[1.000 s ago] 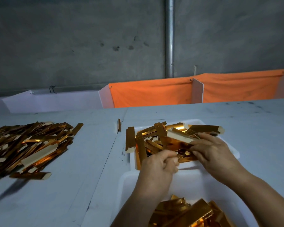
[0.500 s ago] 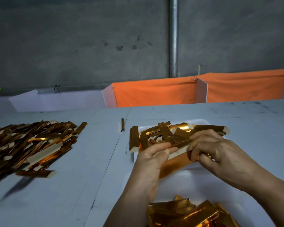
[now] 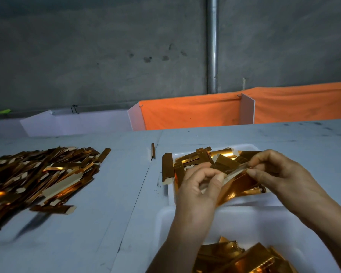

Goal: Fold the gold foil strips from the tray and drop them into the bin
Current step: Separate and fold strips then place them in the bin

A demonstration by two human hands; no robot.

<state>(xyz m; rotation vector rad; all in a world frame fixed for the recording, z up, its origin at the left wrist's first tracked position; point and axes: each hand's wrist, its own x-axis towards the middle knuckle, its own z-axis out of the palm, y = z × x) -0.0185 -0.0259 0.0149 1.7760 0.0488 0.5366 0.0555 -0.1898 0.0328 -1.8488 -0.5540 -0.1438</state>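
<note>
grey table point(image 3: 87, 233): foil strip pile point(image 3: 34, 176), white tray point(image 3: 248, 147), white bin point(image 3: 264, 229).

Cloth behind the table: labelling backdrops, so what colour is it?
Orange cloth, plain and unpatterned, clearest in the head view.

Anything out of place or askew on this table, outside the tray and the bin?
Yes. One gold strip lies alone in the seam between the two table panels, apart from the tray. Another piece hangs over the tray's left rim onto the table. The loose pile at left sprawls unevenly. Nothing looks damaged.
</note>
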